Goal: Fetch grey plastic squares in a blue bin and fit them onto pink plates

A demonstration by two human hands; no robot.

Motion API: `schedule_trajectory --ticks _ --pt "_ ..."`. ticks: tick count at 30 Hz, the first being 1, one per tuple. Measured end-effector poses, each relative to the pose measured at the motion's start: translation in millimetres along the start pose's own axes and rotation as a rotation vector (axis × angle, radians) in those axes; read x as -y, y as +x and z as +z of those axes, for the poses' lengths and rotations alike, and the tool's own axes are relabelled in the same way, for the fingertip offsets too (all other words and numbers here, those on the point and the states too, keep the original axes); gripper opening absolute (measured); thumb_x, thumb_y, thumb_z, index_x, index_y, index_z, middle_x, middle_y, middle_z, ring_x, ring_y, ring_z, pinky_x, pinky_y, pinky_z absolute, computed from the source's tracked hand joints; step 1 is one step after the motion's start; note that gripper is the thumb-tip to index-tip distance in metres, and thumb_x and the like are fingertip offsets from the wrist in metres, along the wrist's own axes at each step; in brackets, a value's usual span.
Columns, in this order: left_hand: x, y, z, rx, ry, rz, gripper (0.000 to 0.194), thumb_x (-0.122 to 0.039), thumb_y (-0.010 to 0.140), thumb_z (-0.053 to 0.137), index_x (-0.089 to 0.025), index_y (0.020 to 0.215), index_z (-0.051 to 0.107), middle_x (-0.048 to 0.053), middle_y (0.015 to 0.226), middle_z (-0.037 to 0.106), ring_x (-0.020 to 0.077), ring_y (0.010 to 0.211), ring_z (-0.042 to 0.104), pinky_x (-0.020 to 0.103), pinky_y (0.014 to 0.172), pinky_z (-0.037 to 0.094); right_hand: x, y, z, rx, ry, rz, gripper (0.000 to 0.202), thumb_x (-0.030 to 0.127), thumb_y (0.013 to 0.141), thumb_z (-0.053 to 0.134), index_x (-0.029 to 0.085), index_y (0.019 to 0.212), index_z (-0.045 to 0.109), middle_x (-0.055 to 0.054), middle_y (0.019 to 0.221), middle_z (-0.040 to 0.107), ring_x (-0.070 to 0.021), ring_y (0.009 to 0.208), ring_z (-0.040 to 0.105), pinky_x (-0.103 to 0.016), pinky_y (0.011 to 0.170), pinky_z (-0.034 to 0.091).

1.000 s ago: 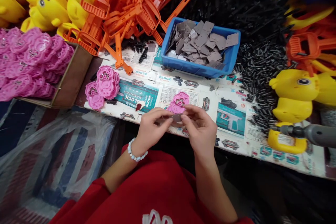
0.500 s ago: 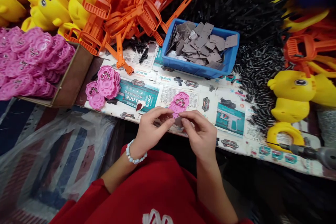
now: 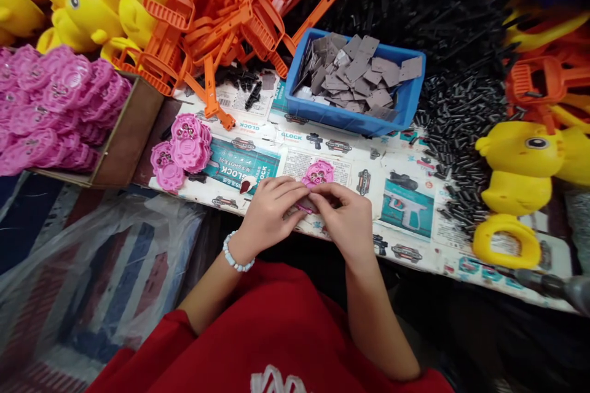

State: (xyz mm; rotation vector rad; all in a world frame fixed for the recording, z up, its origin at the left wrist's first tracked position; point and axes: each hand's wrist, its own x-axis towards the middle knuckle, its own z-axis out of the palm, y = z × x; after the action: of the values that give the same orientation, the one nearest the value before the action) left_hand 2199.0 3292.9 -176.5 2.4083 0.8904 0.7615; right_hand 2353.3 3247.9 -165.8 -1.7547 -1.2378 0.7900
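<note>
A pink plastic part with small metal bits in its upper half lies at the table's front edge, its lower half mostly covered by my fingers. My left hand, wearing a beaded bracelet, curls over its left side, with the thumb at the lower edge. From the right, my right hand pinches with thumb and index finger against the part's lower half. Between the fingertips a sliver of grey plate shows on the pink part; most of it is hidden.
Behind my hands stands a blue bin of grey plates. More pink parts are stacked at left, beside a filled box. Orange plastic frames, black pieces and yellow duck shapes surround the work area. A tool lies at right.
The grey plate between my fingertips has come up against the lower half of the pink part. My left fingers now reach further over it, and both hands have drawn closer together.
</note>
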Motion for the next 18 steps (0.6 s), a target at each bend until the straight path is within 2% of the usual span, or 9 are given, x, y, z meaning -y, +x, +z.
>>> schedule_trajectory --ticks 4,10,12,15,18 --pt "1 0 3.5 -0.011 0.041 0.014 0.026 -0.019 0.083 0.061 -0.016 0.108 0.061 0.007 0.109 0.071 0.0223 0.107 0.059 0.042 0.09 0.047 -1 -1 2 -0.016 -0.127 -0.122 0.009 0.018 0.082 0.06 0.021 0.079 0.068 -0.001 0.078 0.068 -0.0167 0.071 0.062 -0.029 0.066 0.048" --pt "-2 -1 4.9 -0.014 0.082 0.021 0.018 -0.021 0.084 0.059 -0.016 0.101 0.063 0.007 0.107 0.071 0.0234 0.107 0.058 0.042 0.09 0.048 -9 -14 -2 -0.137 -0.188 -0.255 0.006 0.018 0.086 0.057 0.021 0.083 0.061 -0.002 0.081 0.064 -0.0174 0.078 0.06 -0.03 0.069 0.049" --pt "-3 -2 2.1 -0.01 0.058 0.018 0.021 -0.023 0.085 0.059 -0.017 0.105 0.061 0.008 0.11 0.069 0.0232 0.108 0.058 0.042 0.091 0.048 -12 -21 -5 -0.173 -0.237 -0.298 0.003 0.021 0.085 0.061 0.021 0.087 0.06 -0.004 0.085 0.065 -0.0197 0.083 0.06 -0.033 0.073 0.05" --pt "-2 -1 -5.7 -0.003 -0.013 -0.012 0.035 -0.026 0.084 0.06 -0.016 0.117 0.054 0.012 0.118 0.064 0.0231 0.113 0.055 0.043 0.097 0.047 -13 -26 -7 -0.167 -0.284 -0.356 0.014 0.023 0.083 0.065 0.021 0.096 0.061 -0.007 0.093 0.067 -0.0223 0.09 0.06 -0.036 0.078 0.05" --pt "1 5 -13.8 0.093 -0.078 -0.004 0.044 -0.025 0.083 0.059 -0.016 0.125 0.047 0.014 0.126 0.059 0.0239 0.122 0.05 0.045 0.102 0.043 -9 -27 -3 -0.14 -0.308 -0.395 0.013 0.02 0.082 0.066 0.02 0.095 0.062 -0.008 0.095 0.069 -0.0225 0.089 0.059 -0.037 0.079 0.05"
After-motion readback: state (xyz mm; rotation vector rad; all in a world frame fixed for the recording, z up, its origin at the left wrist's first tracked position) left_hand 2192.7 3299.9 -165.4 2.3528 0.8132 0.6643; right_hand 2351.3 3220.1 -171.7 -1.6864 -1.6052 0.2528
